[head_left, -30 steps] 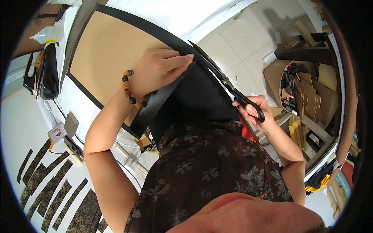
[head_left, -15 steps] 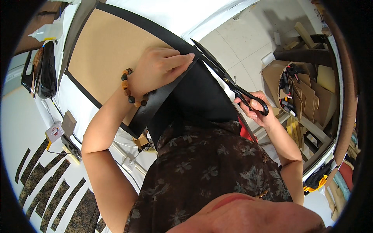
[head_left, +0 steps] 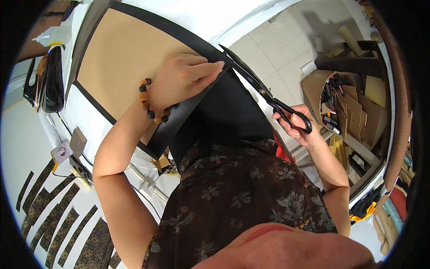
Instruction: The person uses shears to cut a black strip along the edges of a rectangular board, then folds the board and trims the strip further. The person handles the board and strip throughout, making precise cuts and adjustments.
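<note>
At eleven o'clock, our left hand (head_left: 182, 76) pinches a black sheet (head_left: 207, 50) by its edge, palm hidden; toward three, our right hand (head_left: 305, 137) grips scissors (head_left: 264, 93), one tip lost against black.

Blk sheet (head_left: 204, 50) looks leather-like w/ sheen, tan board (head_left: 121, 54) matt & papery, scissor handles (head_left: 309, 124) glossy.

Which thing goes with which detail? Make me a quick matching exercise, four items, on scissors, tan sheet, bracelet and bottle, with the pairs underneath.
Things:
1. scissors
2. tan sheet
3. bracelet
4. bottle

Details:
A. whitish, with yellow at its lower end
B. under the left hand
C. in the right hand
D. beads of black, brown and orange

Pairs: 1-C, 2-B, 3-D, 4-A
</note>
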Demonstrator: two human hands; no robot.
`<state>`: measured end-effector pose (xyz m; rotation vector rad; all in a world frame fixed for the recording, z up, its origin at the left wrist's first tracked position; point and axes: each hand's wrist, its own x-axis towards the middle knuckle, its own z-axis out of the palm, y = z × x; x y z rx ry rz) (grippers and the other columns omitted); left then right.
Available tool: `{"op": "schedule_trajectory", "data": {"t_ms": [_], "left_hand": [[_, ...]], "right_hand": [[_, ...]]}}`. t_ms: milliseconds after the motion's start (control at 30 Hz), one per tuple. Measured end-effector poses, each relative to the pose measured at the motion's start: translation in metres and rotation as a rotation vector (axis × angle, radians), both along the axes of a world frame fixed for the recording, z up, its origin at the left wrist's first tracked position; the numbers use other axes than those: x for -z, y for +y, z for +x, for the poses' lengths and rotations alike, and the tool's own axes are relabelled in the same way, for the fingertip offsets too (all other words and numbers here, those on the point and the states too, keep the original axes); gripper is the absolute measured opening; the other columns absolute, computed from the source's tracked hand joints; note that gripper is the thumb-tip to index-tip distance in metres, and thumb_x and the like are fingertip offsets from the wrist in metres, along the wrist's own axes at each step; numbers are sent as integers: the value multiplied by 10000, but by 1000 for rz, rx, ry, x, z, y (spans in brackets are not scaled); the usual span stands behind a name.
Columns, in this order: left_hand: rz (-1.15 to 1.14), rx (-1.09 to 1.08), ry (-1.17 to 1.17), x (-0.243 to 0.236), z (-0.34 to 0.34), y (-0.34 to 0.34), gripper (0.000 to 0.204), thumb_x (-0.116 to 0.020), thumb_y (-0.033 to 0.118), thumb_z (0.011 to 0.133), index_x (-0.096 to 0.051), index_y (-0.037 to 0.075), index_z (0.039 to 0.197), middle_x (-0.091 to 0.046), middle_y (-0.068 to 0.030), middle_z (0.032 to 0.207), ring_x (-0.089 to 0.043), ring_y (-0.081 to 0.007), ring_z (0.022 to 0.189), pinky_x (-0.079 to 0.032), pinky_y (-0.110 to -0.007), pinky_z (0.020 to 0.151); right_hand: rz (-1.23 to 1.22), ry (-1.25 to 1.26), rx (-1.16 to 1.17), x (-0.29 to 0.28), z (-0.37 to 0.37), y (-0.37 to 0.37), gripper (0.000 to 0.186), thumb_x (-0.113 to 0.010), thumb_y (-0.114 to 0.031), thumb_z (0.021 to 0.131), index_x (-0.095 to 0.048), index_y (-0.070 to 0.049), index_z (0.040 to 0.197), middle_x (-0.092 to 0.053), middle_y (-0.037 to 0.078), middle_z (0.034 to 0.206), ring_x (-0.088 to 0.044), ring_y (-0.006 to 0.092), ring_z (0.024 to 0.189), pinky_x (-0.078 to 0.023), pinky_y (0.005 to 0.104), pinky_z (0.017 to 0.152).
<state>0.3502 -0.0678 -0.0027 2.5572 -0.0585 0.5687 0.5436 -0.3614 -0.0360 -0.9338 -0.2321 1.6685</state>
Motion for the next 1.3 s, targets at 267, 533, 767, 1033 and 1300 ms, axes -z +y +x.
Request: {"op": "schedule_trajectory", "data": {"t_ms": [267,533,767,1033,1300], "left_hand": [[11,-5,15,2,-1,1,47,-720,92,853,-684,64,841,-511,-48,558,-508,-201,474,-400,-320,440],[22,12,21,1,0,1,55,-720,86,853,-679,56,831,-519,-53,552,-509,-204,467,-398,-318,435],[25,34,16,0,1,2,51,-721,77,850,-683,45,837,-542,-59,562,-525,-205,474,-413,-311,443],[17,26,21,-1,1,1,45,-722,72,845,-685,47,838,-541,-54,559,-524,-202,473,-420,-312,447],[25,18,38,-2,0,1,56,-727,77,841,-681,49,856,-547,-61,573,-533,-214,483,-423,-308,449]], "right_hand": [[-10,5,-9,-7,-2,0,448,-683,-272,931,-622,143,1091,-542,30,677,-384,18,452,-257,168,381],[-38,-38,-25,-11,-3,1,425,-677,-272,938,-637,126,1080,-538,28,659,-365,16,431,-251,171,375],[-66,-40,-25,-17,-3,1,420,-677,-271,939,-640,127,1067,-518,25,634,-352,20,413,-242,181,366],[-78,-44,-26,-22,-3,1,400,-676,-251,940,-643,130,1055,-504,20,619,-350,24,407,-224,190,363],[-116,-14,-23,-27,-3,0,417,-655,-277,953,-643,126,1060,-500,17,607,-343,21,401,-223,187,357]]}}
